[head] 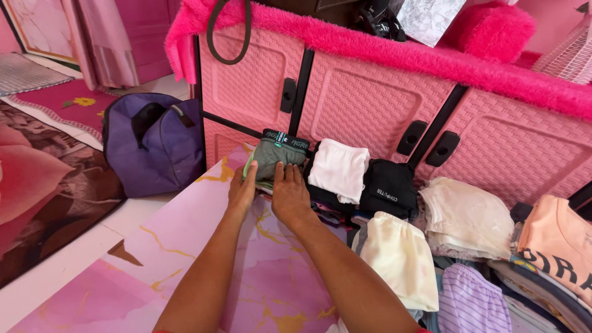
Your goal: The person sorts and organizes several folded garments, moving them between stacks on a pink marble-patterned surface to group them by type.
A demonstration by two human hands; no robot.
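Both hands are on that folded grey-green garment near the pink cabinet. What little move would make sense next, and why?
Probably press it flat and let go. The left hand and right hand rest open on the folded grey-green garment, which already sits at the end of a row beside the folded white piece and black piece, close to the pink cabinet. It looks placed, so little remains but releasing it.
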